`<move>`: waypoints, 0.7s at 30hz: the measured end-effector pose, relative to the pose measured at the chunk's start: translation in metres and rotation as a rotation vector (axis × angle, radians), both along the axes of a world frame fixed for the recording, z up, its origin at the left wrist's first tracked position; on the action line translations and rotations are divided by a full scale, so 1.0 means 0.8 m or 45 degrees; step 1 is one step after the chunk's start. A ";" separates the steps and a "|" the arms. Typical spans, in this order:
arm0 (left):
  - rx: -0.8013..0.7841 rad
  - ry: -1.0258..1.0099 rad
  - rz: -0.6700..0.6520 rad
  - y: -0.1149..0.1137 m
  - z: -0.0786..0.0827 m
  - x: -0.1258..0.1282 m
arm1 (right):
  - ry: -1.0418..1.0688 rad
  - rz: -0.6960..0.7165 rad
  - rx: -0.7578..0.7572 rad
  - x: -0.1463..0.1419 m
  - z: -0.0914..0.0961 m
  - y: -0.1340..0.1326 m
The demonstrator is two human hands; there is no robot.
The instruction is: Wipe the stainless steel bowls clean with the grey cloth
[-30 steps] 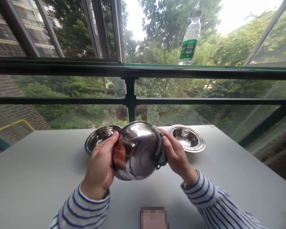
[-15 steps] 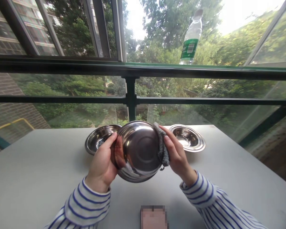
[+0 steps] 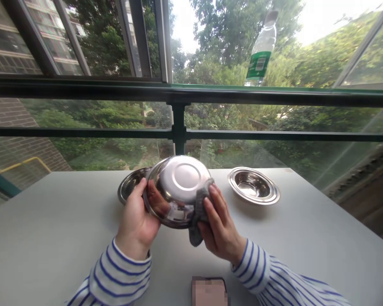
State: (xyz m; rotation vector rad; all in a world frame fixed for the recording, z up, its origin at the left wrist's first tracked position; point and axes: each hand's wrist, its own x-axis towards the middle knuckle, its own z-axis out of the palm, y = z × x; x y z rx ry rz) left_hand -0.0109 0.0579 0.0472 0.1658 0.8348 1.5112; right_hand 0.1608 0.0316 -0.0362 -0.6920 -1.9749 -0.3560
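A shiny stainless-steel bowl [image 3: 181, 174] is held up over the table, its underside facing me. My left hand [image 3: 137, 223] grips its left rim, thumb at the edge and the other fingers out of sight behind it. In my right hand [image 3: 220, 223] is a bunched grey cloth [image 3: 199, 208], pressed against the bowl's lower right side. Behind the held bowl, a second steel bowl [image 3: 130, 187] sits on the table, partly hidden. To the right, what look like nested steel bowls [image 3: 253, 187] stand with their openings up.
The white table [image 3: 290, 229] reaches to a glazed window with a dark green railing [image 3: 115, 133]. A plastic bottle with a green label [image 3: 258, 63] stands on the upper rail. At the near edge lies a pixelated phone-like object [image 3: 210, 292].
My right hand and the cloth have slid down and left along the bowl's side. The bowl has tilted, so its base ring now sits higher and catches more light.
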 end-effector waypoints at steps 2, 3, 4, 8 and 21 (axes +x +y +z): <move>-0.024 -0.096 0.011 -0.005 0.004 0.009 | -0.205 0.015 0.143 -0.002 0.009 -0.003; -0.040 -0.141 0.026 -0.008 0.006 0.014 | -0.304 0.025 0.189 -0.003 0.015 -0.005; -0.043 -0.170 0.026 -0.010 0.008 0.017 | -0.392 0.037 0.221 -0.004 0.020 -0.006; -0.071 -0.178 -0.014 -0.012 0.010 0.020 | -0.549 0.098 0.330 0.000 0.031 -0.001; -0.047 -0.110 -0.128 -0.024 0.005 0.036 | -0.621 0.112 0.322 -0.003 0.036 -0.006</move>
